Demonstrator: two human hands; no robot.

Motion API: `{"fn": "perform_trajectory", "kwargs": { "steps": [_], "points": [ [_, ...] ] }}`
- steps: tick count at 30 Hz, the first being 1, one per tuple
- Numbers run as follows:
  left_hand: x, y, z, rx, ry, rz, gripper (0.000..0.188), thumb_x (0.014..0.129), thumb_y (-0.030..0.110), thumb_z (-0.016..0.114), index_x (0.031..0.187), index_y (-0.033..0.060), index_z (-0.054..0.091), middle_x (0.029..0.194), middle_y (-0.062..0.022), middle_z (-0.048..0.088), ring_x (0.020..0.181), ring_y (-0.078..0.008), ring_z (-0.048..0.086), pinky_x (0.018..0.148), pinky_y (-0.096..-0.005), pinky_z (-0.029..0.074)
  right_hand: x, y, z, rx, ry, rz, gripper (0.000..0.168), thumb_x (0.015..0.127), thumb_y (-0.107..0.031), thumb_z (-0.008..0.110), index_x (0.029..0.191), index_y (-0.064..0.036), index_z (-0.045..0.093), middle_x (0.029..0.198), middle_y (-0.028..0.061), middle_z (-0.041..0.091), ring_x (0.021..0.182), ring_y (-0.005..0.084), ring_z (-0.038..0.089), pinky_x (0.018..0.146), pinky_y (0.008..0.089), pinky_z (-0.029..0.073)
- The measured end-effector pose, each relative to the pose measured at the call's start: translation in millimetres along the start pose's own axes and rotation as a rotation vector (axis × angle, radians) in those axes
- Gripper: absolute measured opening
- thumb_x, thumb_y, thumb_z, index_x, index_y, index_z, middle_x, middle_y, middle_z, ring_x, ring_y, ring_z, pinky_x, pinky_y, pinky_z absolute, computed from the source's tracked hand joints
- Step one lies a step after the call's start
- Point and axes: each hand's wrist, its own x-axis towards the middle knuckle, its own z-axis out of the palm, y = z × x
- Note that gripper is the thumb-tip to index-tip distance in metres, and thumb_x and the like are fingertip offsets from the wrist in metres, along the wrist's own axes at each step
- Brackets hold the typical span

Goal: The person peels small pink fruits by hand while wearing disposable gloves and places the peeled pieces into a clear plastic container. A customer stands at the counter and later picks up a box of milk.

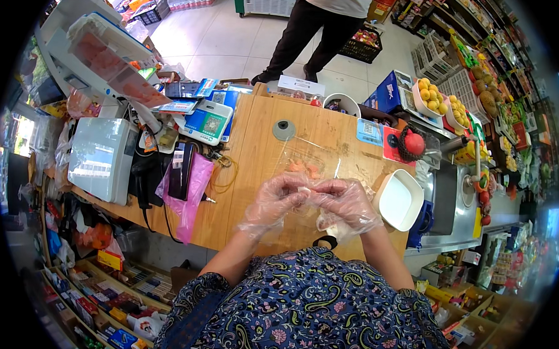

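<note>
Both my hands wear clear plastic gloves and meet over the wooden counter point(257, 146). My left hand point(281, 200) and my right hand point(345, 200) pinch a small whitish piece point(305, 190) between their fingertips; what it is cannot be told. Just beyond the fingers, orange-pink pieces of food point(303, 167) lie in a clear plastic container point(324, 160). Whitish scraps, perhaps peel point(329, 224), lie under my right hand. An empty white square bowl point(400, 199) stands to the right of that hand.
A white device point(102, 159), a handheld scanner point(143, 172), a phone point(181, 171) and a pink bag point(196, 190) lie at left. A grey round object point(284, 130) sits farther back. At right are a netted red fruit point(412, 144) and a steel sink point(445, 194). A person point(317, 28) stands across the counter.
</note>
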Motion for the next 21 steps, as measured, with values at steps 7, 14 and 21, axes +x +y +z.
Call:
{"fn": "perform_trajectory", "kwargs": {
  "steps": [7,14,21],
  "points": [
    [-0.5,-0.7,-4.1,0.078,-0.037,0.011,0.014,0.085,0.001,0.068,0.096,0.0027,0.060,0.102,-0.0086,0.061,0.086,-0.0157,0.062,0.073,-0.0294,0.053,-2.4,-4.4,12.8,-0.061,0.008,-0.086,0.026,0.087,-0.012,0.069,0.109,0.003,0.067,0.097,0.0040,0.068,0.088,0.0093,0.062,0.079,0.0251,0.051],
    [-0.4,-3.4,-5.7,-0.008,-0.082,0.019,0.011,0.085,-0.002,0.067,0.092,0.0024,0.060,0.097,-0.0073,0.061,0.087,-0.0155,0.062,0.076,-0.0286,0.053,0.1,1.4,-5.4,0.093,-0.060,0.156,0.029,0.085,-0.021,0.073,0.102,0.002,0.069,0.080,0.0031,0.066,0.067,0.0070,0.059,0.058,0.0216,0.048],
    [1.2,-5.2,-4.6,0.004,-0.056,0.034,0.012,0.083,-0.004,0.067,0.089,0.0028,0.059,0.095,-0.0059,0.060,0.086,-0.0150,0.061,0.076,-0.0290,0.053,10.8,38.2,2.0,0.215,0.095,0.149,0.026,0.084,-0.021,0.073,0.097,0.001,0.066,0.079,0.0035,0.065,0.064,0.0070,0.058,0.054,0.0220,0.047]
  ]
}}
